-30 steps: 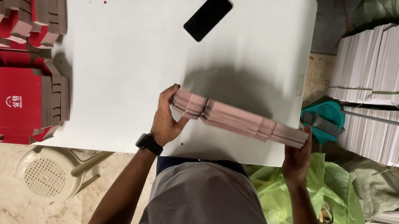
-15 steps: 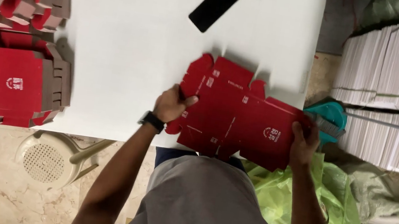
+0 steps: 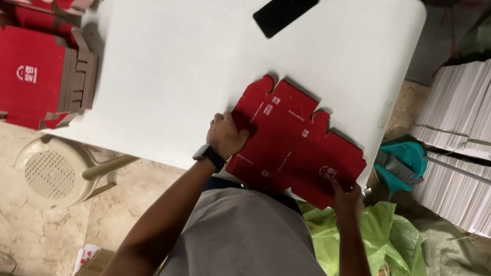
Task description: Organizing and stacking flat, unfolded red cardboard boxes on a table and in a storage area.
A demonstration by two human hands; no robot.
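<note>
Left hand pinches the near-left edge of the flat red die-cut cardboard box blank; right hand grips its near-right corner. The blank lies flat on the near-right part of the white rectangular table, long axis running left-far to right-near between both hands, each equally close. Farther off: black slab phone, stacks of red cardboard blanks on the table's left edge.

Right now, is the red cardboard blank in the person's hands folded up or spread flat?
Spread flat. The red cardboard blank lies open on the white table, its cut tabs showing, with the left hand and right hand at its edges.
</note>
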